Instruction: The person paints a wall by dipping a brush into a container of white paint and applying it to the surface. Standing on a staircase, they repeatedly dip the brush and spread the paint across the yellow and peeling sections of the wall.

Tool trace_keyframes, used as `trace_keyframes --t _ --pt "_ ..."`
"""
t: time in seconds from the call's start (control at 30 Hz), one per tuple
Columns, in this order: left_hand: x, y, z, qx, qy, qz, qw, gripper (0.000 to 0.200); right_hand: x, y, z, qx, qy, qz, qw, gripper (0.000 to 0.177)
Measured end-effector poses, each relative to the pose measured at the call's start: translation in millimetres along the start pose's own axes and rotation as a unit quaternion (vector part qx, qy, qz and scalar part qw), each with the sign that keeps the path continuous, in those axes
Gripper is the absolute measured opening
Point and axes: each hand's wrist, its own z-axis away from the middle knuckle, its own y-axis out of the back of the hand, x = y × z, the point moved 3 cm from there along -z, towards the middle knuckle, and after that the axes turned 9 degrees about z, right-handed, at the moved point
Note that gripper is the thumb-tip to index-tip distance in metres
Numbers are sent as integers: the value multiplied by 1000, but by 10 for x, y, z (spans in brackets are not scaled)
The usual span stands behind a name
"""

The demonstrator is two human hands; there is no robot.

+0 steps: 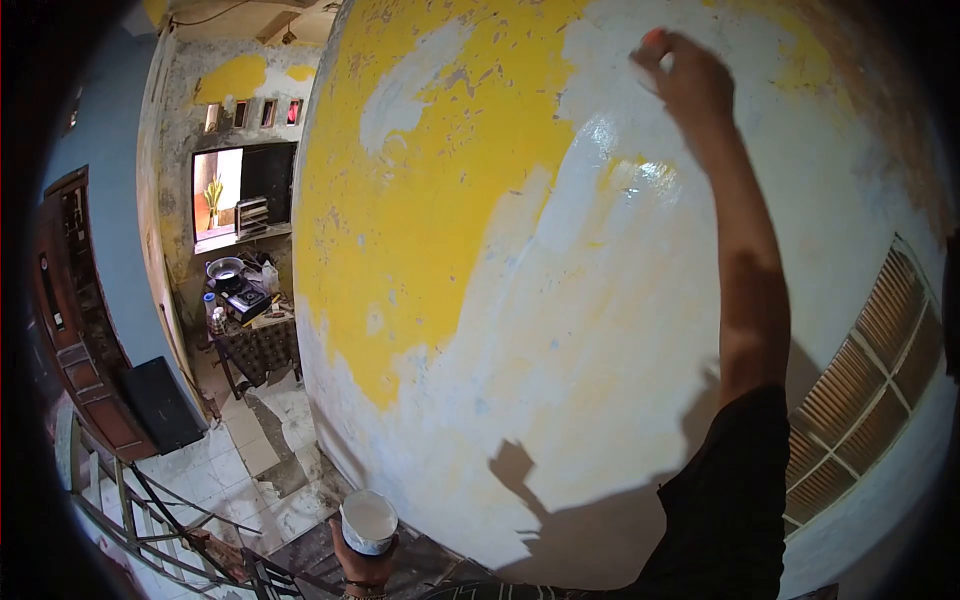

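Low in front of me, my left hand (365,565) is wrapped round a small round tub (369,545) from below and the side. White paint (370,518) shows inside it. High on the right, my raised right hand (695,85) is closed at the wall; an orange-red bit (653,37) shows at its fingertips. What kind of thing that is, I cannot make out. The wall (430,230) has yellow paint with chips on the left and whitish coating around my right hand. Wet, shiny white patches (645,180) lie below that hand.
A slatted wooden window (868,365) is at the right. To the left, a cloth-covered table (255,350) holds a stove (243,298) and a pan (226,269). A metal frame (150,530) stands at lower left, near a wooden door (85,340) and a black panel (163,405).
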Motion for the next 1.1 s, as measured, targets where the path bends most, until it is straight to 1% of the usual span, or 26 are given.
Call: trace_keyframes --t 0.03,0.07,0.1,0.13,0.17,0.2,0.23,0.27,0.3,0.37,0.4,0.43,0.47,0.5,0.57,0.6,0.63,0.77,0.8,0.83,0.9,0.93,0.97,1.0,1.03,1.1 --pt "8 23 -7 -12 -2 -1 1000 67 -169 8 172 7 35 12 999 22" --pt "24 41 -9 -24 -4 -3 1000 68 -192 -211 450 13 145 -8 989 15" --pt "36 71 0 -22 -3 -2 1000 68 -271 -356 780 -64 188 13 980 10" --pt "43 95 0 -20 -3 1 1000 67 -351 -491 1127 -39 261 -43 964 12" --pt "46 119 -8 -19 -4 4 1000 67 -574 -378 1446 -78 290 -54 952 11" --pt "45 161 -23 -20 -2 6 1000 67 -730 -345 1749 -42 313 -33 948 10" --pt "45 217 -39 -21 1 7 1000 67 -889 -251 2005 -92 316 -1 944 10" --pt "46 252 -49 -21 3 7 1000 67 -1006 -246 2232 -98 326 -17 940 11" --pt "44 265 -46 -15 4 11 1000 67 -1129 -154 2361 -134 313 -25 940 13" --pt "34 283 -46 -2 8 19 1000 67 -1206 -63 2438 -178 236 -141 945 10" --pt "33 308 -56 -6 7 19 1000 67 -1180 78 2254 -262 120 -153 945 14" --pt "25 340 -75 -9 7 19 1000 68 -1121 173 2033 -340 2 -160 927 20" --pt "14 356 -81 -13 8 19 1000 68 -887 6 1820 -365 -93 -75 923 30" --pt "10 352 -63 -11 8 14 1000 68 -513 -285 1627 -297 -131 -110 939 33" --pt "-7 312 -40 -9 4 9 1000 69 -100 -133 909 -201 -121 -82 969 31" --pt "-27 307 -49 -5 5 9 1000 69 79 -70 608 -139 -100 -104 980 38" --pt "-32 314 -53 -1 5 7 1000 70 176 40 371 -87 -92 -85 988 37" --pt "-41 218 -1 -15 12 9 1000 64 -108 478 237 47 56 4 997 13" --pt "-53 242 -3 -17 13 10 1000 64 -128 368 392 20 88 -9 996 6" --pt "-61 278 -16 -20 14 10 1000 64 -123 165 638 -8 119 -22 993 6" --pt "-50 286 -16 -34 14 9 999 65 -203 -203 1244 -122 216 -73 966 6" --pt "-32 272 3 -43 13 7 999 65 -415 -215 1549 -64 299 -25 952 8" --pt "-22 266 20 -52 13 4 999 65 -619 -196 1803 -101 301 -62 946 8" --pt "-24 280 30 -38 14 6 999 67 -839 -109 2021 -156 321 -50 933 9" --pt "-24 285 29 -26 14 6 1000 69 -960 -110 2232 -155 328 -51 931 9" --pt "7 258 -8 -21 13 10 1000 71 -1067 207 2083 -276 135 -190 933 10"
